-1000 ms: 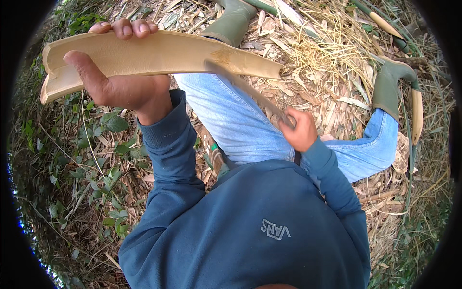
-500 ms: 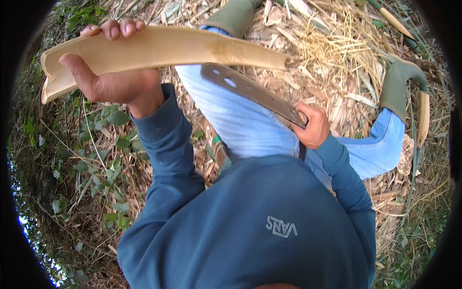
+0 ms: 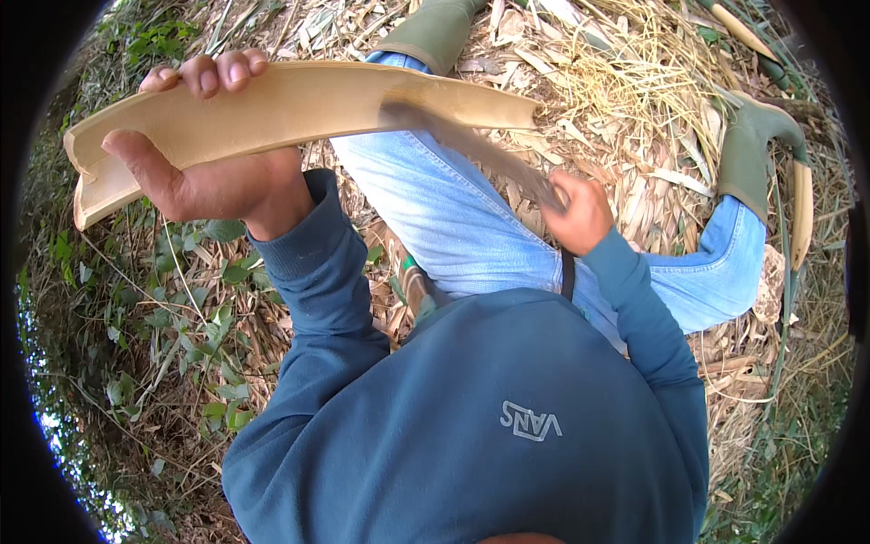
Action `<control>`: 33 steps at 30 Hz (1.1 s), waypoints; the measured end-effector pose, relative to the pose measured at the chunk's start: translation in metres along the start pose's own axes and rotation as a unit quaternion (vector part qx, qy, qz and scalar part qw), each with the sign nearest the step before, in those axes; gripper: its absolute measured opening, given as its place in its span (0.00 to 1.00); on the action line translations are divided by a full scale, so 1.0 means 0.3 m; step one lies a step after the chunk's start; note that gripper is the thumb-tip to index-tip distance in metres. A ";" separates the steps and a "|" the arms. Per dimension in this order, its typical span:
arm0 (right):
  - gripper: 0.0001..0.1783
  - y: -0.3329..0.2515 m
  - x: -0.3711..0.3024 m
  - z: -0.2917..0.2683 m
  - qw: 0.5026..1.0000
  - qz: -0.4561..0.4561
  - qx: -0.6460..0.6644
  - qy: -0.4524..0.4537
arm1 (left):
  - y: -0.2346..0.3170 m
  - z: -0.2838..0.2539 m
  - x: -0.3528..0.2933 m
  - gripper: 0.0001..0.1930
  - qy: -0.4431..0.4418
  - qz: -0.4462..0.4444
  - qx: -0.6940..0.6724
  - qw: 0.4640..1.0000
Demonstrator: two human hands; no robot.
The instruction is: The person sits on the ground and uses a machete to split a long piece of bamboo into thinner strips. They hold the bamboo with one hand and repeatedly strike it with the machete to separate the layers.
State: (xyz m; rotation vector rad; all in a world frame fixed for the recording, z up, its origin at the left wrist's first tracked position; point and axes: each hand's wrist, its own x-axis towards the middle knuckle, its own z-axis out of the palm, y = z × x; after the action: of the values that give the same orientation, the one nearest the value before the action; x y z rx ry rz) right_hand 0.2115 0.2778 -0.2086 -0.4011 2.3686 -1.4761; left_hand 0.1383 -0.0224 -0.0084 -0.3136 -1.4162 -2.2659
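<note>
My left hand (image 3: 222, 186) grips a long, pale, curved piece of wood (image 3: 299, 104) near its broad, notched end, thumb on the near face and fingertips over the far edge. The piece is hollowed like a trough and tapers to the right. My right hand (image 3: 583, 213) is closed round the handle of a machete (image 3: 489, 154), a dark flat blade blurred by motion. Its tip end overlaps the wood's lower edge near the middle; whether it touches cannot be told. The handle is mostly hidden in my fist.
My legs in blue jeans (image 3: 435, 218) and green rubber boots (image 3: 748, 154) spread beneath the work. Wood chips (image 3: 625, 172) and dry straw (image 3: 648, 77) cover the ground. A wooden tool handle (image 3: 801, 213) stands by the right boot. Leafy plants (image 3: 217, 363) grow at left.
My left hand and the wood have moved slightly down and left. My right hand has shifted a little up and left, bringing the machete blade over the wood's lower edge.
</note>
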 end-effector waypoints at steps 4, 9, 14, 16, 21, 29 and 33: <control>0.09 -0.029 -0.072 -0.025 1.000 0.008 0.012 -0.024 | 0.003 -0.027 0.002 0.25 0.011 0.004 0.010 1.000; 0.08 -0.010 -0.014 -0.003 0.996 -0.070 0.043 0.018 | -0.005 -0.006 0.000 0.25 -0.011 -0.001 0.004 1.000; 0.12 -0.026 -0.005 -0.025 0.999 0.003 -0.002 -0.033 | -0.009 -0.050 0.005 0.24 0.015 0.014 0.026 0.999; 0.13 -0.050 -0.012 -0.041 0.997 -0.061 0.035 -0.030 | -0.008 -0.055 0.007 0.24 0.016 0.006 0.021 1.000; 0.08 -0.002 0.043 0.001 0.998 0.030 -0.045 -0.018 | -0.009 -0.070 0.031 0.24 0.004 0.001 0.009 1.000; 0.07 -0.027 0.019 0.018 0.999 -0.038 0.001 0.012 | -0.001 -0.068 0.035 0.24 -0.013 -0.012 -0.006 1.000; 0.07 -0.054 -0.015 -0.008 0.999 0.046 -0.008 -0.024 | -0.017 -0.076 0.043 0.24 -0.022 -0.010 -0.006 1.000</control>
State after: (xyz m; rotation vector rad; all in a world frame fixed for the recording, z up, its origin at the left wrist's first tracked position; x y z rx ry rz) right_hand 0.2157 0.2746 -0.1923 -0.3221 2.3307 -1.3911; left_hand 0.1256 -0.0440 -0.0174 -0.3551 -1.4351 -2.2972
